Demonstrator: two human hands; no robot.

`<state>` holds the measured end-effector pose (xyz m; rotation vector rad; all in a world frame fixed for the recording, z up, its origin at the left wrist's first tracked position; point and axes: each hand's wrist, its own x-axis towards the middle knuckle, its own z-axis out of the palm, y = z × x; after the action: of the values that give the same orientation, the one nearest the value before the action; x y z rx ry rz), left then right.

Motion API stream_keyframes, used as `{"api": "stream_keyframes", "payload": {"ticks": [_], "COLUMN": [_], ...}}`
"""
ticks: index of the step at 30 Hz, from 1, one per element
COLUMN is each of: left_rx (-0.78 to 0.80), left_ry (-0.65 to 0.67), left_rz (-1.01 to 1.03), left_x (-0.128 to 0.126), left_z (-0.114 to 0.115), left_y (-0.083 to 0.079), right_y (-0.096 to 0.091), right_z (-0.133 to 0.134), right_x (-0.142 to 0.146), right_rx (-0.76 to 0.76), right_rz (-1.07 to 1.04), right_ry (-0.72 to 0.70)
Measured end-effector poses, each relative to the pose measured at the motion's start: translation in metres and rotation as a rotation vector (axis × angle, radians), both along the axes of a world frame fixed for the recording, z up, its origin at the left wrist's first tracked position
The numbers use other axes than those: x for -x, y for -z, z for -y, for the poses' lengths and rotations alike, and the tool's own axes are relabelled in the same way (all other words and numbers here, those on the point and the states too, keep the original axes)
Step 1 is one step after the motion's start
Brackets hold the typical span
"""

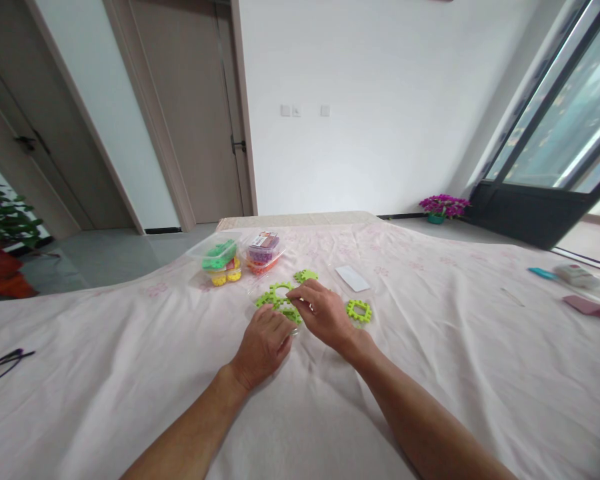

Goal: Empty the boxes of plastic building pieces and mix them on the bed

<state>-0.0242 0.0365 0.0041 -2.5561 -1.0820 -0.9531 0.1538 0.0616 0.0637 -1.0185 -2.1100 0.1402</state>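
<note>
Both hands meet over a cluster of joined lime-green toothed puzzle rings (275,297) on the pale pink sheet. My left hand (263,345) has its fingers curled onto the near edge of the cluster. My right hand (323,313) pinches the same cluster from the right, fingers bent together. A loose green ring (359,310) lies just right of my right hand, and another green piece (306,275) sits a little farther back.
Two clear plastic tubs (220,261) (264,251) of coloured pieces stand behind the cluster. A white card (353,278) lies to the right of them. Small items (575,275) rest at the far right, black glasses (3,365) at the far left.
</note>
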Motion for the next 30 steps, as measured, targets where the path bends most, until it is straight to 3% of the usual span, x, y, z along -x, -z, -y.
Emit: {"api": "stream_keyframes", "payload": {"ticks": [11,20,30], "left_rx": [0.026,0.037,0.012], "left_ry": [0.036,0.023,0.028], "left_rz": [0.016,0.013,0.026], "left_x": [0.0,0.0,-0.001], "left_z": [-0.002,0.0,0.0], "left_y": [0.003,0.002,0.0], "right_y": [0.005,0.009,0.007], "right_z": [0.002,-0.002,-0.008], "right_x": [0.004,0.002,-0.009], "right_rx": [0.135,0.088,0.105], "right_rz": [0.186,0.094,0.115], "right_ry": [-0.031,-0.032,0.169]}}
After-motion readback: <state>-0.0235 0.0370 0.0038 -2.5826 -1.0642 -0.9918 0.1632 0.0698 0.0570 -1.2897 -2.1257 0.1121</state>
